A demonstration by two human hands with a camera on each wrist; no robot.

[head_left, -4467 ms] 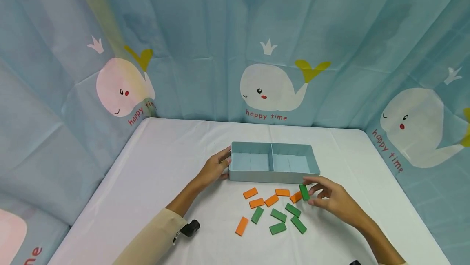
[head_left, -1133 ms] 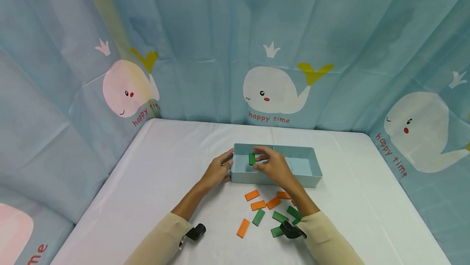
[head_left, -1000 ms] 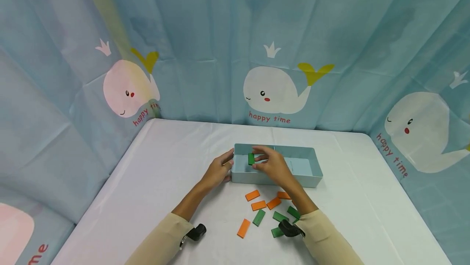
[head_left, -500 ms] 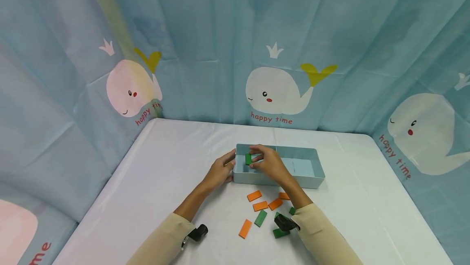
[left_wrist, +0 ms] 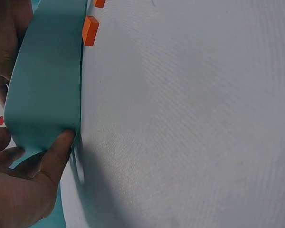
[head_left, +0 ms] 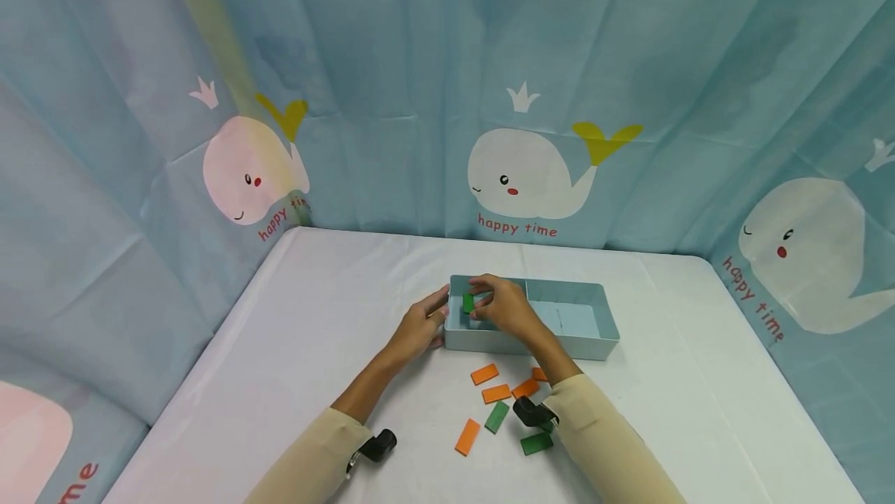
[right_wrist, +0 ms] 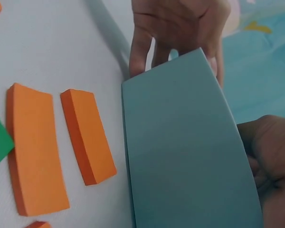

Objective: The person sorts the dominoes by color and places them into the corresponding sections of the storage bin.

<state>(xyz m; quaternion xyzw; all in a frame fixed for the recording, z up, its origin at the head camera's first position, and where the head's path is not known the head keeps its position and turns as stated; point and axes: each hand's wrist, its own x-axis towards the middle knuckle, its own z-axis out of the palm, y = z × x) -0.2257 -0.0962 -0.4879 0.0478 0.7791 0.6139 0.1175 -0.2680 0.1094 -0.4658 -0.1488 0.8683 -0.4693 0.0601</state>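
In the head view, my right hand (head_left: 508,308) pinches a small flat green block (head_left: 468,303) between thumb and fingers, inside or just over the left compartment of a blue-grey box (head_left: 559,345). A divider splits the box in two. My left hand (head_left: 414,329) rests against the box's left end. Its fingertips (left_wrist: 62,138) touch the end wall in the left wrist view, without curling round it. From the right wrist, the near wall hides the held block; part of the right hand (right_wrist: 273,166) shows beyond the rim.
Orange blocks (head_left: 484,374) and green blocks (head_left: 497,417) lie scattered on the white cloth (head_left: 308,318) in front of the box. My right forearm and its black wrist camera (head_left: 533,411) cover some of them. A blue whale-print curtain (head_left: 391,162) surrounds the table.
From the right front of the box, my right hand has carried the green block up and left into the left compartment area, lately drifting farther left. My left hand stays at the box end.
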